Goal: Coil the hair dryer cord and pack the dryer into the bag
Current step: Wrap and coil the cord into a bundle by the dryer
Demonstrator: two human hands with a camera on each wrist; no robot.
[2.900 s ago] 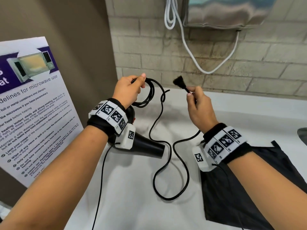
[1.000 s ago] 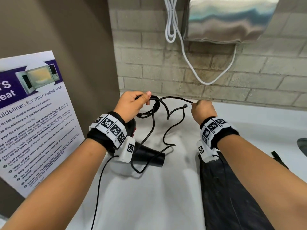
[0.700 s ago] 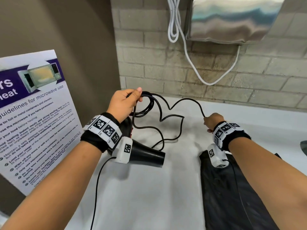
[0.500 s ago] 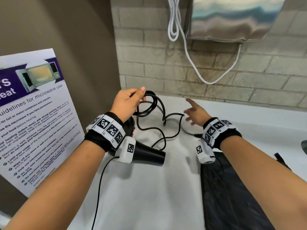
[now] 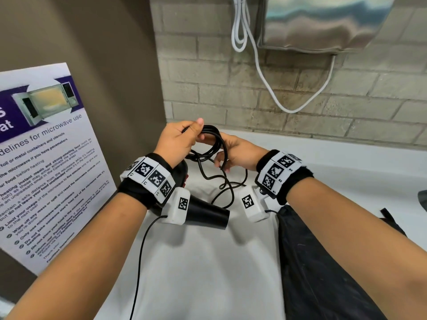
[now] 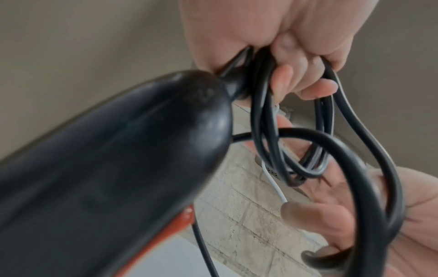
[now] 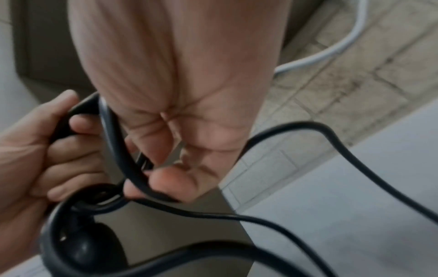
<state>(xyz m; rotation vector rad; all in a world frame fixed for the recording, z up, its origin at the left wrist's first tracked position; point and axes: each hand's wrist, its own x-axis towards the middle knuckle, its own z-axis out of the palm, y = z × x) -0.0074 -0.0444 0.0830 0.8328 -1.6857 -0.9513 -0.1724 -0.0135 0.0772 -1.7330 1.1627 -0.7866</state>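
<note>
The black hair dryer (image 5: 208, 213) hangs under my left wrist, nozzle pointing right, just above the white counter (image 5: 208, 273). Its handle (image 6: 106, 178) fills the left wrist view. My left hand (image 5: 196, 132) grips several loops of the black cord (image 5: 215, 144) at their top; its fingers (image 6: 308, 88) are curled round the loops. My right hand (image 5: 221, 160) sits right beside it, fingers and thumb (image 7: 170, 185) closed on a strand of the cord (image 7: 113, 142). Loose cord (image 5: 228, 188) trails down to the counter. The black bag (image 5: 323, 262) lies flat under my right forearm.
A microwave guideline poster (image 5: 46, 158) leans on the brown wall at left. Behind the counter is a brick wall (image 5: 346, 112) with a metal dispenser (image 5: 323, 24) and a hanging white cable (image 5: 265, 72). A dark sink edge (image 5: 422, 199) shows at far right.
My right hand pulled the cord out to the right, let it go with fingers spread, then came back left and took hold of a strand beside the coil. My left hand kept its grip.
</note>
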